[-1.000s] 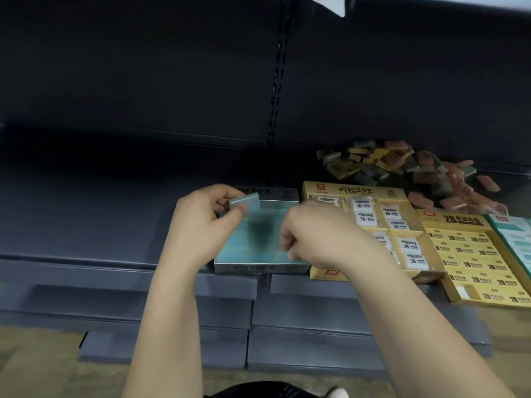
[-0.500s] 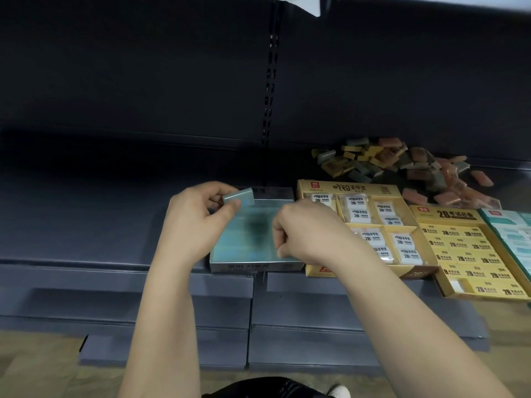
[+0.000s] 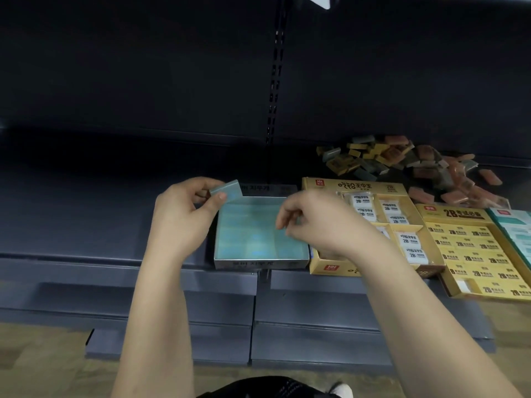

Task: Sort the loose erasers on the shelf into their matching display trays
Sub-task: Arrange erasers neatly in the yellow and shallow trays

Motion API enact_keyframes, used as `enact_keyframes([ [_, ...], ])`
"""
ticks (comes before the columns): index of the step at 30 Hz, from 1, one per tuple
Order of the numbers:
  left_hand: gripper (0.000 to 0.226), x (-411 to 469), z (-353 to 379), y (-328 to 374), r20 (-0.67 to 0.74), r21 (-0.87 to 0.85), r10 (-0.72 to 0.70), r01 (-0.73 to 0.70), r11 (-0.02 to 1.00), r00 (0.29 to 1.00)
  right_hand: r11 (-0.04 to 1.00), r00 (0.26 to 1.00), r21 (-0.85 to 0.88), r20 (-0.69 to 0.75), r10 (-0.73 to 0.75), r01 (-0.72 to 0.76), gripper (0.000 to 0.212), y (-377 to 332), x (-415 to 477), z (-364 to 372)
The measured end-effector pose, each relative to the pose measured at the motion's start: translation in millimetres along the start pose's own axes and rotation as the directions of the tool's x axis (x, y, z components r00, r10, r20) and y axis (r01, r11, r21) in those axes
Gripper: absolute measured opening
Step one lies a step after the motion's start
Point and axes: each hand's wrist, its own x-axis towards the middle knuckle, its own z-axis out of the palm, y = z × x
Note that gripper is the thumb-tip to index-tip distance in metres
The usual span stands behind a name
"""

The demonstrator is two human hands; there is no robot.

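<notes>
Now pinches a small blue-green eraser (image 3: 225, 190) in the left hand (image 3: 184, 222), thumb on the front, other fingers tucked behind. Holds it up in the air, just over the back left corner of the blue-green tray (image 3: 258, 264). Points the long way of the eraser from left to right, with the right end a bit higher than the left. Shows the wide flat side to the camera, with a thin edge on top.

Hangs the right hand (image 3: 321, 225) over the right half of the same tray, fingers curled down and in. Cannot tell whether holding anything there.

Has that tray at the front edge of the dark grey shelf (image 3: 80, 214), blue-green all over inside.

Right beside it, a first yellow tray (image 3: 356, 185) of white 2B erasers in wrappers. Next along, a second yellow tray (image 3: 451, 214) packed with yellow 2B erasers. At the far right edge, part of a green and white tray (image 3: 514, 225).

Behind the yellow trays, at the back of the shelf, a pile of loose erasers (image 3: 416, 165): pinkish brown, yellow and grey ones, all mixed up and pointing every which way.

Down below, a tan floor (image 3: 43, 354).
</notes>
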Motion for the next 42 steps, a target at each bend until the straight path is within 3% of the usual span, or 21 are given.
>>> enact_keyframes([
  [7, 0.009, 3, 10, -3, 0.0, 0.057, -0.058, 0.058, 0.997, 0.998, 0.985, 0.975, 0.17, -0.223, 0.024, 0.015, 0.024, 10, -3, -11],
  [14, 0.009, 10, 22, -5, -0.022, 0.296, 0.08, -0.07, 0.953, 0.997, 0.981, 0.958, 0.192, -0.284, 0.041, 0.015, 0.021, 18, -1, -9],
  [21, 0.012, 19, 16, -3, 0.042, 0.346, 0.044, -0.056, 0.936, 0.998, 0.981, 0.953, 0.195, -0.298, 0.057, 0.002, 0.021, 23, 1, -11],
  [24, 0.02, 21, 16, -5, 0.089, 0.298, 0.043, -0.068, 0.952, 0.995, 0.981, 0.952, 0.193, -0.3, 0.052, 0.007, 0.021, 24, 1, -12],
  [29, 0.015, 23, 15, -6, 0.048, 0.037, 0.095, -0.097, 0.995, 0.994, 0.978, 0.949, 0.21, -0.309, 0.055, 0.011, 0.02, 26, 0, -12],
  [34, 0.013, 25, 20, 5, 0.023, -0.425, -0.019, 0.027, 0.905, 1.0, 0.974, 0.951, 0.228, -0.303, 0.068, 0.003, 0.02, 27, 3, -11],
  [39, 0.026, 27, 18, 2, 0.0, -0.436, -0.029, 0.026, 0.899, 1.0, 0.974, 0.95, 0.226, -0.299, 0.084, -0.014, 0.021, 29, 5, -10],
  [42, 0.021, 27, 15, -2, 0.05, -0.276, 0.078, -0.061, 0.959, 0.996, 0.974, 0.951, 0.227, -0.295, 0.09, -0.022, 0.02, 31, 5, -9],
])
